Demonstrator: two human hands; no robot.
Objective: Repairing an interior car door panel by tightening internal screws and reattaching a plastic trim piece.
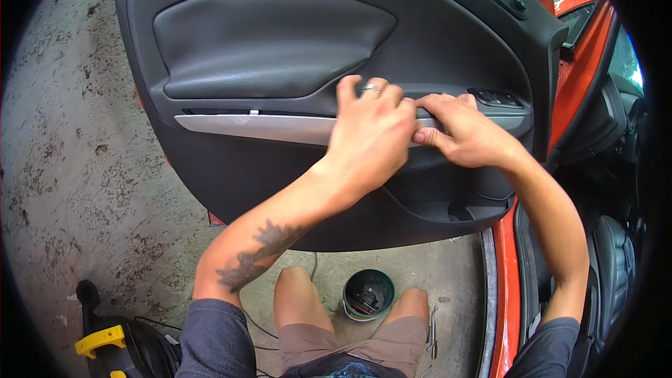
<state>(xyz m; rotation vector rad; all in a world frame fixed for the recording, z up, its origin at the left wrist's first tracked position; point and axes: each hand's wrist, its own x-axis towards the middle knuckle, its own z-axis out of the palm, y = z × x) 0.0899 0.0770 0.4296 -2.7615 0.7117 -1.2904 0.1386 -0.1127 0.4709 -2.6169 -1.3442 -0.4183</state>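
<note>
A long silver trim strip [280,128] runs across the dark grey door panel [231,175] of a red car. Its left part stands away from the panel, leaving a dark gap with a small white piece [254,112] in it. My left hand [374,126], a ring on one finger, is closed over the strip's middle with curled fingers; whatever is inside them is hidden. Right beside it, my right hand [465,129] pinches the strip, thumb on its lower front and fingers over its top edge, near the window switches [493,98].
Between my knees a dark bucket [367,294] with tools inside stands on the concrete floor. Metal wrenches [432,332] lie beside my right leg. A black and yellow machine [115,343] with cables is at lower left. The red door sill [505,294] and car seat [616,266] are to the right.
</note>
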